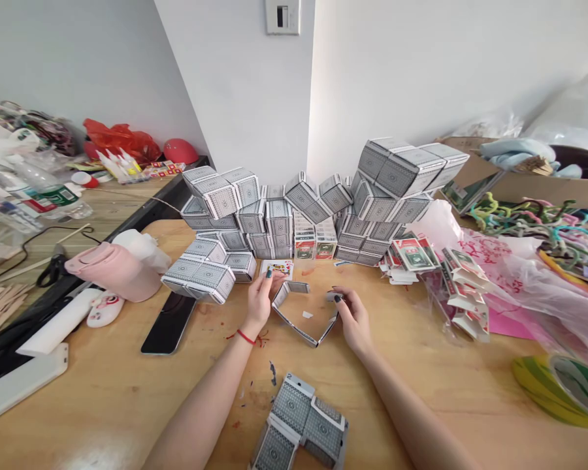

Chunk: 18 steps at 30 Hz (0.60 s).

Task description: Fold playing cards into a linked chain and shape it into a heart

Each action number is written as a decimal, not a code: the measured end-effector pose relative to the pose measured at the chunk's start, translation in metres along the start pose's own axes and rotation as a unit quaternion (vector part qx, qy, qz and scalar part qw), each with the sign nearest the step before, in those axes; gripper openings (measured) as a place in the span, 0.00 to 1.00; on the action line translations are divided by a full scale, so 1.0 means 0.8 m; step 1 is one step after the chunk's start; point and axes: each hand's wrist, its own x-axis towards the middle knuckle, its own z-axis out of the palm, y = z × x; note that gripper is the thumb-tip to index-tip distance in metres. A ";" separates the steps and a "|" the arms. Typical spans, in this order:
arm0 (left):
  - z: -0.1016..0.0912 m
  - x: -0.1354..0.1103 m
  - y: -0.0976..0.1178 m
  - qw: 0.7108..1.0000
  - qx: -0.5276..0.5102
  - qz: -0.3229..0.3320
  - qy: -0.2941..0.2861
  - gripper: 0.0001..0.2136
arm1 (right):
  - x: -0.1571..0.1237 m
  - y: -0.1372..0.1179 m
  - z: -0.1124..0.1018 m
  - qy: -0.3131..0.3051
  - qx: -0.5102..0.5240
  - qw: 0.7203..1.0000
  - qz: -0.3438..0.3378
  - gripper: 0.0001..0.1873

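A narrow folded strip of playing cards (294,328) stands on its edge on the table, bent into an open, many-sided frame. My left hand (259,301) is closed at its left side, fingertips partly hidden. The right end is pinched between the thumb and fingers of my right hand (353,316). Just beyond my left fingers lies a face-up playing card (287,266). A small white scrap (307,315) rests inside the frame. Nearer to me, between my forearms, sits a joined piece of folded card blocks (304,414).
Stacked card-block structures (215,196) line the back, reaching higher at the right (406,170). Card boxes (414,253) lie to the right, beside pink plastic (500,261) and a tape roll (563,388). At left are a phone (169,324), a pink bottle (115,271) and a white power bank (24,385).
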 end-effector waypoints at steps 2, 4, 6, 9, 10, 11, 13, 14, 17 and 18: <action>-0.009 0.007 -0.009 0.995 0.087 0.026 0.044 0.13 | 0.001 0.001 -0.001 0.012 0.010 1.000 -0.003 0.15; -0.017 0.012 -0.017 0.978 0.197 0.066 0.017 0.12 | 0.003 0.004 -0.001 0.028 0.021 0.999 0.001 0.15; -0.022 0.016 -0.023 0.954 0.276 0.112 -0.031 0.14 | 0.005 0.005 -0.001 0.036 0.034 0.999 0.013 0.17; -0.022 0.017 -0.027 0.918 0.352 0.157 -0.091 0.17 | 0.006 0.006 0.000 0.017 0.045 0.999 0.024 0.18; -0.021 0.017 -0.027 0.908 0.372 0.164 -0.103 0.17 | 0.007 0.006 0.000 0.004 0.045 0.999 0.020 0.18; -0.019 0.017 -0.026 0.899 0.388 0.169 -0.110 0.16 | 0.007 0.005 0.000 -0.011 0.045 0.999 0.014 0.19; -0.017 0.016 -0.024 0.887 0.410 0.178 -0.115 0.15 | 0.007 0.004 0.000 -0.046 0.041 0.998 0.002 0.19; -0.016 0.016 -0.022 0.883 0.415 0.184 -0.115 0.14 | 0.007 0.003 0.000 -0.066 0.036 0.997 -0.003 0.17; -0.015 0.013 -0.020 0.885 0.409 0.197 -0.108 0.12 | 0.005 -0.002 -0.003 -0.129 0.025 0.991 -0.006 0.14; -0.014 0.011 -0.020 0.889 0.400 0.199 -0.101 0.11 | 0.004 -0.004 -0.005 -0.151 0.028 0.988 -0.005 0.13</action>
